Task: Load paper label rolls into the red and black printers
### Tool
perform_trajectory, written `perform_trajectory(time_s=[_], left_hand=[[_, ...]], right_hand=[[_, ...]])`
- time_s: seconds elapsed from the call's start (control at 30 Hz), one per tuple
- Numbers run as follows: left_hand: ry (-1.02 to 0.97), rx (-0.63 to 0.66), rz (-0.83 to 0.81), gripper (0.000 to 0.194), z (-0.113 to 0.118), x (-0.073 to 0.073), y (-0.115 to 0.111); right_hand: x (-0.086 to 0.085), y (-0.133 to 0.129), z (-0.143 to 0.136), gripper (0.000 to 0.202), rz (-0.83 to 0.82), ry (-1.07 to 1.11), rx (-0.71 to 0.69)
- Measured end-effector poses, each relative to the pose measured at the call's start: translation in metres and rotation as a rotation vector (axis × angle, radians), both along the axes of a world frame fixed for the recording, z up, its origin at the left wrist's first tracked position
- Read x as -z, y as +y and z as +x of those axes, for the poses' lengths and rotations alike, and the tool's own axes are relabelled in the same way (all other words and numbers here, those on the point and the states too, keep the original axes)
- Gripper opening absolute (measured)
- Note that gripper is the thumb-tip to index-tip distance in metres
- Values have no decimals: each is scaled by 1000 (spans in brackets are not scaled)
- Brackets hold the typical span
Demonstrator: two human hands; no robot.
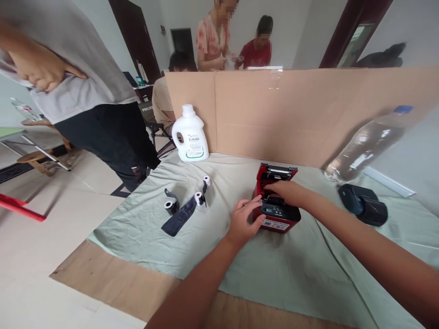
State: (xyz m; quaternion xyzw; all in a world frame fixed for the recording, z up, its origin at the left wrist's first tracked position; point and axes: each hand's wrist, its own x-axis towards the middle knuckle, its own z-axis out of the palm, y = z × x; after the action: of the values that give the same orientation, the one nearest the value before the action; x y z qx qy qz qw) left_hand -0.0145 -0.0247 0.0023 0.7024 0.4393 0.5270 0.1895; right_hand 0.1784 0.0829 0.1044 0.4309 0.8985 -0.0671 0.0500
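A red and black receipt printer [281, 225] stands on the cloth with its lid [277, 171] raised at the back. My left hand [243, 220] grips the printer's left side, fingers along the top edge and thumb at the front. My right hand [285, 190] reaches into the open compartment from the right, its fingertips hidden inside. Whether those fingers hold anything does not show. To the left lie a dark paper roll [170, 208] and two smaller rolls, the nearer roll [199, 198] beside an unrolled dark strip [180, 218].
A white detergent jug [194, 139] stands at the back left before a cardboard screen [267, 116]. On the right are a large clear bottle [370, 144], leaning, and a dark device [365, 205]. A person [92, 68] stands left of the table; others are behind the screen.
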Motion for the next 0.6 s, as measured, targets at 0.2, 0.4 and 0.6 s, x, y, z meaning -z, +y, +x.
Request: perform_trajectory(time_s=[0.2,0.4,0.6], left_hand=[[26,5,-1,27,-1,-2,-1],[10,5,12,28,-2,-3,-3],[-10,42,22,30,-3,-2,-1]], right_hand=[[-1,2,-12,22,-42,-178,9],[-10,-11,7,21,-134,228,52],[-34,-41,2,50,-167,686,198]])
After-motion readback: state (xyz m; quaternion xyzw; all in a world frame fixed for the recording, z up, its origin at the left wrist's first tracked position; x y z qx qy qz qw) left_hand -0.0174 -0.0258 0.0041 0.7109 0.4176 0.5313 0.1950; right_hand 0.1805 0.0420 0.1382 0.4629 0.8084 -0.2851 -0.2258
